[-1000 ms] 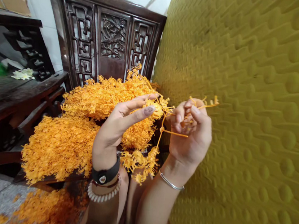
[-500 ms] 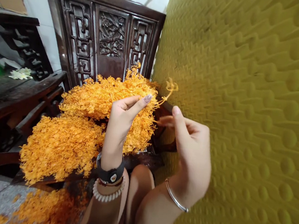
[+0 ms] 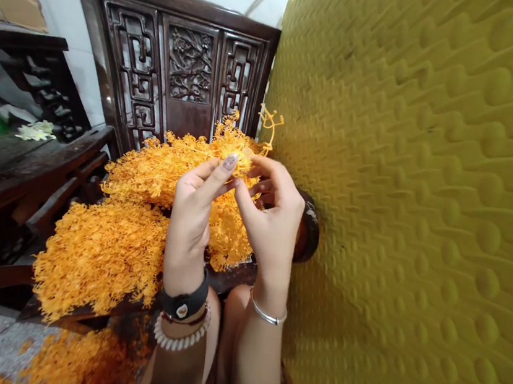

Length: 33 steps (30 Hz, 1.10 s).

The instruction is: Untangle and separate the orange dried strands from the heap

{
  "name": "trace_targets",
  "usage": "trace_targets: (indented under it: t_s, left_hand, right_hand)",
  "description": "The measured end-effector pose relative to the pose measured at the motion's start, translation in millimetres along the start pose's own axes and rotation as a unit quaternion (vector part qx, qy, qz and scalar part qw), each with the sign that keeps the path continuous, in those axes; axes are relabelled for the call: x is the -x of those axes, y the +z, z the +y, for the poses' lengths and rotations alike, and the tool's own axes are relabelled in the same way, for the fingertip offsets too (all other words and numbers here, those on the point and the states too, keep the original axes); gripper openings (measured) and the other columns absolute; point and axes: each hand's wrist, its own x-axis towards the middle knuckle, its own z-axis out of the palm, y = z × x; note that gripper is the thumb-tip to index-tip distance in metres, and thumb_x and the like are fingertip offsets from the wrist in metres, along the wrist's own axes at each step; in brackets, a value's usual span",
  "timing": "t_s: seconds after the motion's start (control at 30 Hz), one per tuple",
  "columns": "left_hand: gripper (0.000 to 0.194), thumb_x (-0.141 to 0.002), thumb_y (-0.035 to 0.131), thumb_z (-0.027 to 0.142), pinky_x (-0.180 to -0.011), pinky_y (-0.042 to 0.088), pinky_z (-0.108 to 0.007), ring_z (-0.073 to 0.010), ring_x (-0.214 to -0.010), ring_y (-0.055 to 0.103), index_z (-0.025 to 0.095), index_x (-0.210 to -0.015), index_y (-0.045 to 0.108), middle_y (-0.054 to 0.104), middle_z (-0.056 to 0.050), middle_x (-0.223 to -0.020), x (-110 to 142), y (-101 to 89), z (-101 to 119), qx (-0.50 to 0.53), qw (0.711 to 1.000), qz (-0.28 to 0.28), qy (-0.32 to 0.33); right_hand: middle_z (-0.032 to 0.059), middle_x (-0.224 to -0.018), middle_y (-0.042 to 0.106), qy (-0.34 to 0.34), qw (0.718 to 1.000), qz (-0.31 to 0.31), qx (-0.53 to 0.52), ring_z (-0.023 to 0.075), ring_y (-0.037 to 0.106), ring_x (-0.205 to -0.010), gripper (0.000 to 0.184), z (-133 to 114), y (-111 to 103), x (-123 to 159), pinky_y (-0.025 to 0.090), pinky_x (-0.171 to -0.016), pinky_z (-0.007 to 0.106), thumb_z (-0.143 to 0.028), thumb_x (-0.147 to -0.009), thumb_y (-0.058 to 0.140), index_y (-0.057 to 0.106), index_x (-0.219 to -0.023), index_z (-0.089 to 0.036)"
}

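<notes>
Tightly pinched: orange sprig [image 3: 242, 158] between thumb and forefinger of left hand [image 3: 192, 215], curly tip sticking up past them. Right hand [image 3: 271, 225] fingers curled narrow on same sprig. Both hands above orange heap [image 3: 103, 260]; carved panel [image 3: 188, 65] behind heap, yellow padding [image 3: 423, 206] right of heap.

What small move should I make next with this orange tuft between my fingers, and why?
Probably hold the orange tuft with your left hand and ease the curly strand free with your right hand, since it sticks up clear of the orange heap and both hands are right there.
</notes>
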Motion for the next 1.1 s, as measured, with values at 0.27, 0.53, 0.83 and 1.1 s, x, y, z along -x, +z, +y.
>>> trace_targets:
  t_s: [0.27,0.53,0.83,1.1]
  left_hand:
    - [0.025,-0.078,0.061,0.047,-0.075,0.054,-0.029,-0.0216,-0.103,0.062,0.024,-0.087,0.068,0.068,-0.004,-0.102,3,-1.7,4,0.034,0.997,-0.066,-0.011]
    - [0.033,-0.085,0.047,0.053,-0.1,0.044,-0.041,-0.0222,-0.124,0.05,0.027,-0.089,0.067,0.061,0.0,-0.123,5,-5.8,14,0.119,0.983,-0.137,-0.021]
    - [0.008,-0.079,0.064,0.033,-0.078,0.053,-0.027,-0.0126,-0.081,0.068,0.026,-0.077,0.065,0.069,0.004,-0.076,-2,-26.1,5,0.175,0.984,-0.02,-0.008]
    - [0.015,-0.079,0.063,0.042,-0.081,0.052,-0.03,-0.0151,-0.089,0.066,0.027,-0.081,0.062,0.068,0.004,-0.086,2,-23.9,10,0.035,0.996,0.071,0.041]
  right_hand:
    - [0.0022,-0.082,0.057,-0.076,0.991,0.078,0.077,0.0161,0.051,-0.077,0.01,-10,1,1,0.043,-0.074,0.033,-0.02,-0.078,0.059,0.058,-0.088,-0.023]
    - [0.0043,-0.095,0.057,-0.077,0.976,0.202,0.017,0.019,0.056,-0.091,0.011,-9,0,1,0.048,-0.075,0.035,-0.025,-0.081,0.06,0.067,-0.089,-0.027]
    - [0.0001,-0.073,0.05,0.017,0.98,0.111,-0.163,0.013,0.055,-0.068,0.014,1,-27,-3,0.043,-0.057,0.026,-0.031,-0.089,0.047,0.058,-0.083,-0.026]
    - [-0.003,-0.058,0.038,0.009,0.992,-0.008,-0.125,0.0077,0.033,-0.051,0.031,-10,-28,2,0.028,-0.048,0.025,-0.034,-0.09,0.047,0.047,-0.062,-0.02]
